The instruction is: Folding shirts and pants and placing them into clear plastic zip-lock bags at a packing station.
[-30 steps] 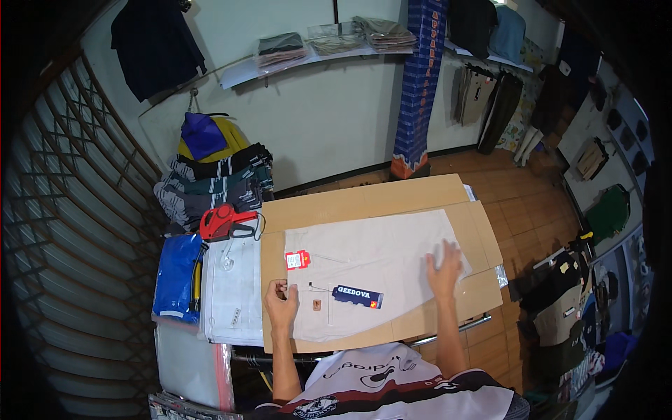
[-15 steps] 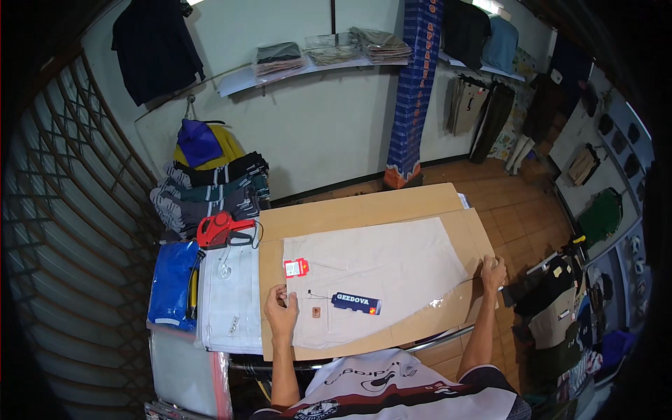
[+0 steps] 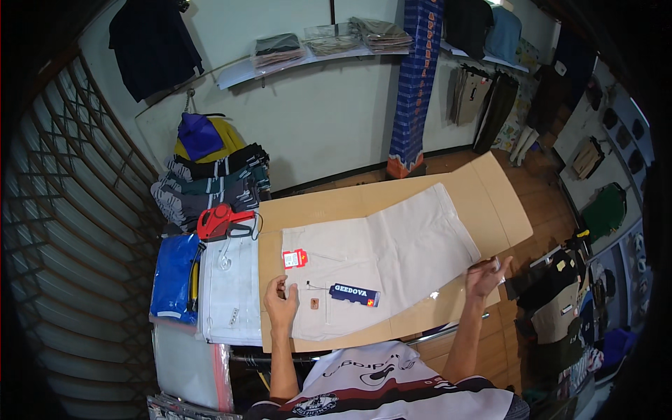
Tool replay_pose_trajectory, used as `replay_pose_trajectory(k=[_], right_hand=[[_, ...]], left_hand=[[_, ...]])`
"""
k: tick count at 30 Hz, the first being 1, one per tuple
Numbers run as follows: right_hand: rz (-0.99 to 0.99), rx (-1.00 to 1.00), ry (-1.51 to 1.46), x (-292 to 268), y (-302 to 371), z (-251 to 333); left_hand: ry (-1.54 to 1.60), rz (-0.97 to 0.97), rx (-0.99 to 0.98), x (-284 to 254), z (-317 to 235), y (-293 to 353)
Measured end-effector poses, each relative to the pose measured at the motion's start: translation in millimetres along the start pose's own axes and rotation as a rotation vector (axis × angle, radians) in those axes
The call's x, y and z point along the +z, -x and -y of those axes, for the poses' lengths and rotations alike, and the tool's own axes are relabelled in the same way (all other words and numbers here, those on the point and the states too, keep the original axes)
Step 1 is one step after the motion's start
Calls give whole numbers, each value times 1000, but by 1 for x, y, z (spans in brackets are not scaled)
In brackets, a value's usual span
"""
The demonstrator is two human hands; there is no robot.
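beige shorts (image 3: 381,255) lie flat on the cardboard sheet (image 3: 490,192) along the counter's near edge | left hand (image 3: 281,306) open, pressing the waistband corner | right hand (image 3: 486,274) pinches the clear plastic bag (image 3: 448,294) edge at the hem | advice: keep the waist pinned, draw the bag evenly, avoid snagging the red tag (image 3: 295,258)

Seen from above, the person wears a white short-sleeved jersey with black and dark red stripes and black lettering across the chest; both forearms are bare, with no watch, ring or glove visible on the left hand (image 3: 281,308) or right hand (image 3: 486,275).
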State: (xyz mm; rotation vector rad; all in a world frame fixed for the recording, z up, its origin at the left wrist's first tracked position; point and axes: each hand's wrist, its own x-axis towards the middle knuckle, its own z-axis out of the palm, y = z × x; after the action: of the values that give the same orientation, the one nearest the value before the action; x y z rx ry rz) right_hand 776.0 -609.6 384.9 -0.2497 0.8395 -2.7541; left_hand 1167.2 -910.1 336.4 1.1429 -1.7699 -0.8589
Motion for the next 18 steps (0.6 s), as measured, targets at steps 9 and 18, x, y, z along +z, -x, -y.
replay_pose_trajectory(k=[9,18], right_hand=[[132,252,328,15,72,-110],[782,55,1164,86,132,-136]], left_hand=[[71,30,20,4,-4,-1],[22,94,-129,-20,63,-2]])
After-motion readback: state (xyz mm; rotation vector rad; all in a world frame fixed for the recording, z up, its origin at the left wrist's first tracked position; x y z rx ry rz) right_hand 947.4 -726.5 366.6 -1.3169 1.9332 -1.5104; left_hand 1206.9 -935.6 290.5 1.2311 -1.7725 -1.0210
